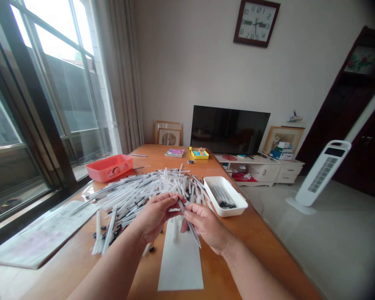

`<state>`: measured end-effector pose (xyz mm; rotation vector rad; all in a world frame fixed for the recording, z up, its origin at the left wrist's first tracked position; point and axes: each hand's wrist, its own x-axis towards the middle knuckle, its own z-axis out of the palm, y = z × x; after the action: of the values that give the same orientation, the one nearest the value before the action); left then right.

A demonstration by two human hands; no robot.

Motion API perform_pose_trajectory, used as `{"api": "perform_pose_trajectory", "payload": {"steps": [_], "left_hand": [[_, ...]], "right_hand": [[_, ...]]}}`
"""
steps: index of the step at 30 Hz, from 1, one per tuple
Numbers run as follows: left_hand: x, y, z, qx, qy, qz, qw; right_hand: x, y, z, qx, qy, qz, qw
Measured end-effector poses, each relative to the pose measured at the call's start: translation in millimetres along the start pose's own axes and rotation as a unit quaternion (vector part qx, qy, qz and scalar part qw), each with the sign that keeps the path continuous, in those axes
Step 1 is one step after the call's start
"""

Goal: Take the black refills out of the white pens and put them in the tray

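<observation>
A big heap of white pens [143, 187] lies across the wooden table [256, 237]. Both hands meet just in front of the heap, over a white sheet of paper [181, 262]. My left hand [154, 214] has its fingers closed round the top end of one pen [190, 227]. My right hand [208, 225] pinches the same pen lower down, so it slants down to the right between them. Small black caps [112, 235] lie scattered near the heap's front edge.
A white tray [226, 206] with several dark refills stands right of my hands. A red tray [109, 167] sits at the left rear beside a window. A large paper [40, 237] lies at the left edge. A yellow box [199, 153] and booklet [174, 153] sit far back.
</observation>
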<state>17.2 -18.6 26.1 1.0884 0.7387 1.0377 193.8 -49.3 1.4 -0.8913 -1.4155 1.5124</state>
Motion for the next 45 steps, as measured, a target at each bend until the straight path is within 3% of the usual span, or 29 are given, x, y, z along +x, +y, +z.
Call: {"api": "perform_pose_trajectory", "payload": {"steps": [6, 13, 20, 24, 28, 33, 45], "left_hand": [[1.1, -6.0, -1.4, 0.022, 0.061, -0.007, 0.998], [-1.8, 1.0, -0.7, -0.028, -0.002, -0.005, 1.0], [0.6, -6.0, -1.6, 0.059, 0.062, 0.003, 0.996], [3.0, -7.8, -2.8, 0.07, 0.093, 0.019, 0.993], [2.0, -5.0, -3.1, 0.031, 0.053, 0.003, 0.998], [-1.8, 1.7, -1.1, -0.024, -0.018, -0.007, 1.0], [2.6, -7.7, -0.7, 0.026, 0.057, 0.018, 0.998]], "right_hand": [[-0.8, 0.0, 0.3, -0.013, 0.002, -0.003, 1.0], [0.4, 0.2, 0.2, 0.004, -0.002, -0.002, 1.0], [-1.0, -0.5, 2.4, -0.019, -0.003, -0.006, 1.0], [-0.7, 1.6, 2.8, -0.023, 0.035, -0.026, 0.999], [-0.7, 1.3, 2.2, -0.037, 0.053, -0.021, 0.998], [-1.0, 0.3, 1.9, 0.008, 0.012, 0.002, 1.0], [-1.9, -0.4, 3.4, -0.001, 0.022, -0.014, 1.0]]}}
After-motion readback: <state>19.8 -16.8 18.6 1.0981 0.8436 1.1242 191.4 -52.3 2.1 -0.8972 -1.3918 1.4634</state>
